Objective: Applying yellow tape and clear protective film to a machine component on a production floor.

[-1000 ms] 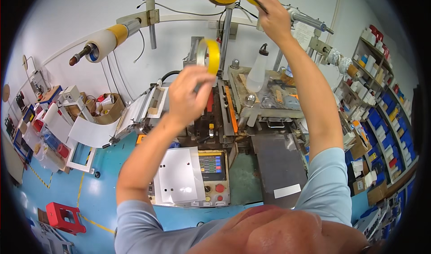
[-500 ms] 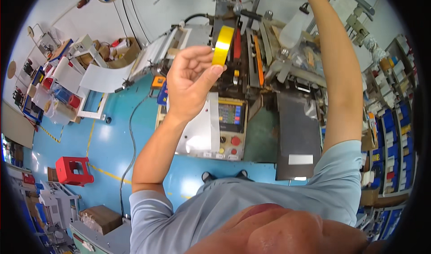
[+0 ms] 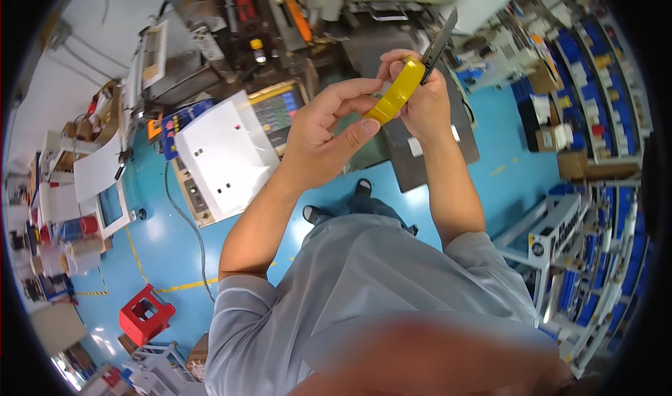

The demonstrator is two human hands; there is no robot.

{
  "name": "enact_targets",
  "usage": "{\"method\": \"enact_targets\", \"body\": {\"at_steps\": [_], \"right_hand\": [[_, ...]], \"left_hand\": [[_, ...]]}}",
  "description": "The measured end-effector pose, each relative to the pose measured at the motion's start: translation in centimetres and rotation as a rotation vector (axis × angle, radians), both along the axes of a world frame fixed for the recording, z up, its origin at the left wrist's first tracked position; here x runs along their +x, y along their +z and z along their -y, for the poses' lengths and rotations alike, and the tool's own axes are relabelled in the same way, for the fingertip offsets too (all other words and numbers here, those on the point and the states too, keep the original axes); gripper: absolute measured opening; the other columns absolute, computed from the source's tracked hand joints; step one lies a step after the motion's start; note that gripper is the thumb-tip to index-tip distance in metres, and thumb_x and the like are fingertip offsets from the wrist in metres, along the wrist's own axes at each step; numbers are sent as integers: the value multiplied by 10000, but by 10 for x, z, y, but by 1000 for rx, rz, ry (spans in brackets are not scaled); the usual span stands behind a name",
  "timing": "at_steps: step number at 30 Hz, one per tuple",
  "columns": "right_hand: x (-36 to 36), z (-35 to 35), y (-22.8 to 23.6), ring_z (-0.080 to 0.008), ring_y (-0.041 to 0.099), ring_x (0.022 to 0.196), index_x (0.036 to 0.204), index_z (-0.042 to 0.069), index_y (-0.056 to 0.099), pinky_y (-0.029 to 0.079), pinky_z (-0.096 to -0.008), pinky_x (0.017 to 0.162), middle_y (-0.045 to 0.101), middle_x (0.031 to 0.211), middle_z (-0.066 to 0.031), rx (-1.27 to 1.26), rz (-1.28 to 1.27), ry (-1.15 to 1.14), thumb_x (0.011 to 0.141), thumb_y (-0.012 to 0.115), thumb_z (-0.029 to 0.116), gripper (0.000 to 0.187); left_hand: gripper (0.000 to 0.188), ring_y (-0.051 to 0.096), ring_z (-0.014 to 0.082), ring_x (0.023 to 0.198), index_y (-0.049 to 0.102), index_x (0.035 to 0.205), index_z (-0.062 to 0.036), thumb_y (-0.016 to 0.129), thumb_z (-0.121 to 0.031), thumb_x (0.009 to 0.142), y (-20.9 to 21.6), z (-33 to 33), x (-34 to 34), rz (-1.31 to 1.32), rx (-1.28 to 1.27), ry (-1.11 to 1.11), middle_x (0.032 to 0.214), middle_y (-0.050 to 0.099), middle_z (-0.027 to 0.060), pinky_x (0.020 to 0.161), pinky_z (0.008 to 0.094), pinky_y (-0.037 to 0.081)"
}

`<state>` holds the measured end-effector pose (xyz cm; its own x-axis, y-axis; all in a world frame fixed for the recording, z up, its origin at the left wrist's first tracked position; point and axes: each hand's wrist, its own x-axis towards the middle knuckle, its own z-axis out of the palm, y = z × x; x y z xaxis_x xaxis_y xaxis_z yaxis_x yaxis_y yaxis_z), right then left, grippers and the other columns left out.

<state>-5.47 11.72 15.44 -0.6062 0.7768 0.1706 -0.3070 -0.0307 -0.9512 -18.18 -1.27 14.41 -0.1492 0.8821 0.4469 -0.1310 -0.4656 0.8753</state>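
Note:
A roll of glossy yellow tape point(image 3: 396, 93) is held up at a tilt in front of my chest. My left hand point(image 3: 320, 135) is closed on its lower end between thumb and fingers. My right hand point(image 3: 428, 107) has come to the roll's upper end, its fingertips at the tape. From that same hand a narrow dark-bladed tool point(image 3: 441, 40) sticks up and away from me. Its handle is hidden in the grip, so I cannot tell whether it is a knife or scissors.
Below and left of my hands is a control panel point(image 3: 271, 109) partly covered by a white sheet point(image 3: 227, 156). A dark flat board point(image 3: 408, 159) lies beneath my right forearm. Machine parts with an orange bar point(image 3: 292, 7) stand beyond. A red stool point(image 3: 145, 315) is at lower left; shelves with blue bins point(image 3: 575, 44) line the right.
My right hand has come down from high up at the far right to the tape roll, bringing the dark-bladed tool. The view has turned, and the roll now sits further right.

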Motion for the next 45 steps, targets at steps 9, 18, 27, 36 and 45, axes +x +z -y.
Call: {"method": "enact_targets", "body": {"at_steps": [9, 18, 27, 36, 45], "right_hand": [[86, -40, -24, -43, 420, 493, 1083, -1, 615, 309, -191, 433, 608, 814, -18, -113, -86, 45, 912, 591, 63, 183], [138, -116, -47, -17, 402, 506, 1128, 3, 630, 290, -177, 440, 584, 773, 23, 2, 7, 168, 904, 601, 58, 232], [152, -144, -51, -59, 548, 827, 1162, 12, 636, 440, -211, 740, 620, 904, 10, 322, 35, 406, 897, 593, 41, 271], [158, -113, -62, -120, 569, 781, 1144, 4, 636, 442, -233, 649, 592, 885, -57, 569, 166, 397, 848, 587, 10, 300], [154, -78, -90, -81, 584, 756, 1092, 26, 660, 476, -235, 689, 615, 875, -10, 185, 134, 370, 916, 556, 53, 206]], "left_hand": [[297, 629, 164, 937, 516, 1200, 50, 588, -54, 931, -7, -46, 68, 217, -35, -88, 1009, 646, 111, 862, 299, 499], [194, 611, 144, 884, 549, 1095, 39, 518, -40, 921, -18, -94, 132, 177, -209, 68, 958, 638, 94, 816, 277, 480], [124, 520, 56, 757, 616, 901, 0, 533, -91, 903, -11, -98, 173, 199, -422, 255, 809, 627, 14, 660, 221, 390], [206, 583, 147, 814, 585, 994, 16, 484, -158, 952, -30, -58, 170, 149, -415, 114, 890, 625, 86, 746, 289, 450], [266, 611, 122, 910, 541, 1210, 15, 503, -51, 955, -38, -44, 171, 225, -414, -45, 957, 630, 61, 825, 270, 494]]}}
